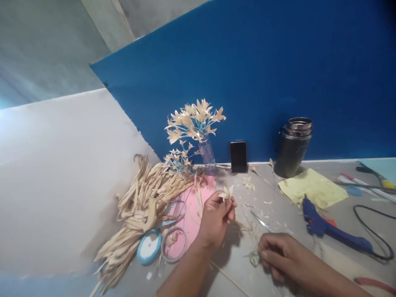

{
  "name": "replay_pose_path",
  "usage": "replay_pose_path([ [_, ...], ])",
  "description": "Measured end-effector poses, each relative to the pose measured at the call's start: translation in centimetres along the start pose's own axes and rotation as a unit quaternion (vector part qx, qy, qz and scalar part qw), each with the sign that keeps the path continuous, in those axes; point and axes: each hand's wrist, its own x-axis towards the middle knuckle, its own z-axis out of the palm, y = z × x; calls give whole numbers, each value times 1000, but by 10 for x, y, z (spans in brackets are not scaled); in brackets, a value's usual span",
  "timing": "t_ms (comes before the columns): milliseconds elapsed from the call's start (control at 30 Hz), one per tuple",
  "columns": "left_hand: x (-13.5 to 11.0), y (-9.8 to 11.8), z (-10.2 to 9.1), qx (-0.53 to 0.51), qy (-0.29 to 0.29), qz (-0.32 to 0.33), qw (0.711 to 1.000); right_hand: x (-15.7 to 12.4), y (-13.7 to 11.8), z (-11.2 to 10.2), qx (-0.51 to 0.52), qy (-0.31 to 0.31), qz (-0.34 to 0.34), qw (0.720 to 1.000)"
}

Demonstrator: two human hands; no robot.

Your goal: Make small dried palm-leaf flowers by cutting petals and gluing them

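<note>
In the middle of the head view, my left hand [216,220] is raised over the table and pinches a small cream flower [228,193] of dry, husk-like petals, which points upward. My right hand [283,255] is low and to the right, its fingers curled together near the tabletop. A loose coil of thin greenish strand [254,258] is right by its fingertips; whether the fingers grip it is hard to see. Just beyond that hand lie silvery metal tweezers [260,221]. Petal scraps are scattered around them.
Left are a husk bundle [139,214], a blue tape roll [149,246], a grey ring [175,244] and pink paper [198,214]. Behind stand a flower-filled vase [207,154], a phone [238,157] and a dark flask [292,148]. Yellow paper [315,187] and a corded blue glue gun [334,231] lie right.
</note>
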Motion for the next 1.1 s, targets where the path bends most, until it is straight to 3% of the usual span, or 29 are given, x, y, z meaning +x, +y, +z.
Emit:
replay_pose_path([
  [133,-2,-6,-1,167,-9,75,983,4,3,-3,-50,40,37,997],
  [300,-6,-8,-2,264,-32,135,954,-8,-20,-17,-155,172,-60,971],
  [400,-8,-9,-1,283,-37,138,948,-15,-39,-27,-205,235,-127,941],
  [533,-6,-9,-2,253,-22,91,963,-11,-54,-46,-296,247,-186,904],
  [600,-2,-9,-4,199,11,61,978,1,-58,-61,-357,249,-169,884],
  [700,5,-9,-8,123,69,32,990,31,-65,-88,-444,230,-59,864],
  [800,8,-11,-11,72,85,14,994,69,-70,-108,-507,208,30,836],
  [933,6,-15,-13,53,74,-3,996,113,-68,-119,-533,211,67,817],
  [1100,6,-20,-14,60,66,-23,996,147,-58,-126,-562,215,76,795],
])
